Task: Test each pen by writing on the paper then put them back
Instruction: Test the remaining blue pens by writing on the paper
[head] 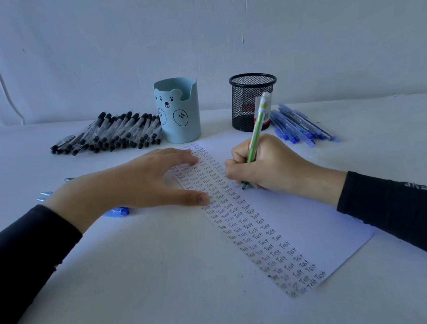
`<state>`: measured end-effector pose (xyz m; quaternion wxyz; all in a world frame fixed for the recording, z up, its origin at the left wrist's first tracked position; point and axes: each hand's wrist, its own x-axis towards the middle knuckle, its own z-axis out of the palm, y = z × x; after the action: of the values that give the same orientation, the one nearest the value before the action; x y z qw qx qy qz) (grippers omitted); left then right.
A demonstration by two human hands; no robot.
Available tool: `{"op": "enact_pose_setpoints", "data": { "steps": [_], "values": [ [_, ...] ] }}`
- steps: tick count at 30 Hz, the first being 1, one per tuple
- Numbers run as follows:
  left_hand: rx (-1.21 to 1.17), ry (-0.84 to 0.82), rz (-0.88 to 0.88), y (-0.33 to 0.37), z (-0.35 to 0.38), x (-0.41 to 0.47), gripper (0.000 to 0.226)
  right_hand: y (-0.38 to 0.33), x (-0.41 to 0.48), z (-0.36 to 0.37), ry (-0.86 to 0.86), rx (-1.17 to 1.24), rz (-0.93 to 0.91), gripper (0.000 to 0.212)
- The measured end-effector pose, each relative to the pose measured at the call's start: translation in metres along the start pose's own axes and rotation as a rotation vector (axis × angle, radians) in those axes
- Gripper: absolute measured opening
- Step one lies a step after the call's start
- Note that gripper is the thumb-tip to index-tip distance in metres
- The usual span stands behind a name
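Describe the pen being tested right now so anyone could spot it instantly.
Start at the sheet of paper covered in "Test". The right hand rests on it, gripping the green pen. It alone is green and held; the others lie on the table, black-capped or blue.

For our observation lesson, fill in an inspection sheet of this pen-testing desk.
Surface: white table, paper filled with rows of "Test".
Job's things: green pen; black pens piled far left; blue pens far right.
Clutter: bear cup, mesh cup, blue pen under the left wrist.
Grips: right hand writing with the green pen; left hand flat on the paper edge.
Cables: nothing seen.
Surroundings: white wall.
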<state>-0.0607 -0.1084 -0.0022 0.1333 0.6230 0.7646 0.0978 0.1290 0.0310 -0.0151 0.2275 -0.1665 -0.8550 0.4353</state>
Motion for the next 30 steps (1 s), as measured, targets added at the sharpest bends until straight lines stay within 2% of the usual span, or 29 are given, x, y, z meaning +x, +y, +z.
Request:
{"op": "enact_pose_setpoints", "data": {
  "steps": [10, 18, 21, 23, 25, 27, 30],
  "values": [
    [-0.004, -0.003, 0.001, 0.002, 0.000, 0.000, 0.100, 0.000, -0.001, -0.002, -0.004, -0.005, 0.004, 0.042],
    [-0.017, 0.003, 0.000, 0.002, 0.000, -0.002, 0.106, -0.004, -0.003, 0.000, -0.006, 0.007, 0.022, 0.041],
    [-0.025, 0.009, -0.030, 0.005, -0.001, -0.006, 0.108, -0.004, -0.005, 0.001, 0.046, -0.013, 0.018, 0.043],
    [-0.042, 0.050, -0.027, 0.008, -0.001, -0.010, 0.097, -0.007, -0.011, -0.004, 0.153, 0.050, 0.037, 0.043],
    [-0.060, 0.122, 0.029, 0.019, -0.001, -0.015, 0.076, -0.013, -0.023, -0.014, 0.250, 0.126, 0.044, 0.038],
    [-0.095, 0.195, 0.123, 0.043, -0.001, -0.022, 0.059, -0.020, -0.043, -0.026, 0.287, 0.116, 0.036, 0.036],
    [-0.110, 0.228, 0.304, 0.097, 0.006, -0.034, 0.046, -0.028, -0.091, -0.044, 0.358, 0.045, 0.008, 0.041]
  ]
}}
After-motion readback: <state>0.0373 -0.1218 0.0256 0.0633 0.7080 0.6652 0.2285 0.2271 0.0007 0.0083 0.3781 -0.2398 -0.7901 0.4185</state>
